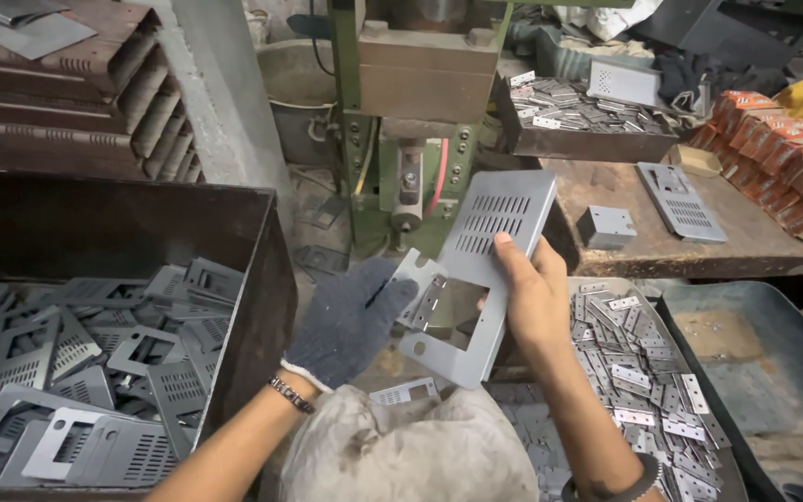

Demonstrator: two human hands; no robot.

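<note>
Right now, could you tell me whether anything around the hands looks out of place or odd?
One thing: the left hand wears a grey glove, while the right hand is bare as it holds the grey vented metal panel. The panels in the left bin lie in a loose jumble, as do the small hinge plates on the right tray.

Grey metal plate (476, 270) with rows of slotted vents and a rectangular cut-out, gripped by a dark blue-grey knitted glove on the left hand (350, 321) and the bare right hand (532, 297). Same grey slotted plates (76, 381) in a rusty brown bin (253, 270). Silvery small brackets (643, 363). Green press (401, 139). Orange-red packets (783, 158).
</note>
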